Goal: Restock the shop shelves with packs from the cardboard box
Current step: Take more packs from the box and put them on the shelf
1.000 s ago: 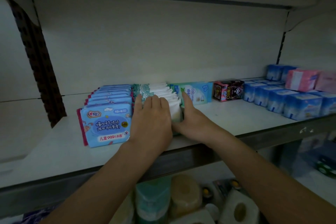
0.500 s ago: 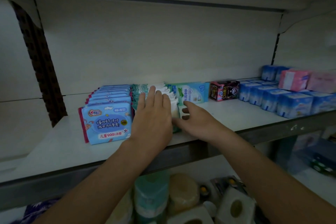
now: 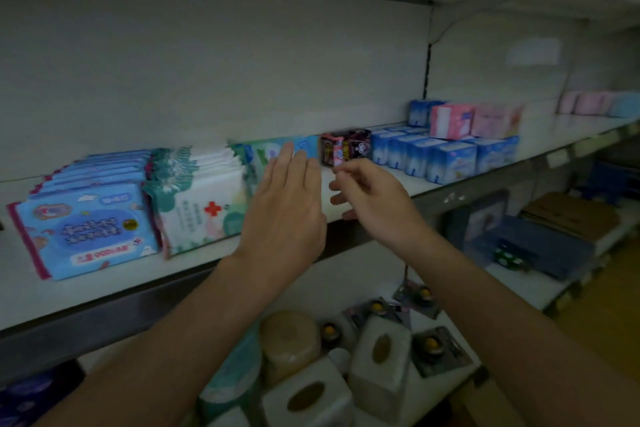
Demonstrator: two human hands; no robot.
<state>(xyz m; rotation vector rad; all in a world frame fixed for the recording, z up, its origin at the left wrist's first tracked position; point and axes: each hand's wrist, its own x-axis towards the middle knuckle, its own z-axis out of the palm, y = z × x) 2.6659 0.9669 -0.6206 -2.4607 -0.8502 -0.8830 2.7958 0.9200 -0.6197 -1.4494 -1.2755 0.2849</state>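
While the left hand (image 3: 287,204) is held flat and empty, and the right hand (image 3: 372,196) loosely curled around nothing, both are seen just off the white shelf (image 3: 367,184). Wipe packs (image 3: 199,204) are lined up left; bare board is left between them and the blue packs (image 3: 446,158).

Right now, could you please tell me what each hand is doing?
Left hand: open and flat, holding nothing.
Right hand: fingers loosely curled, holding nothing.
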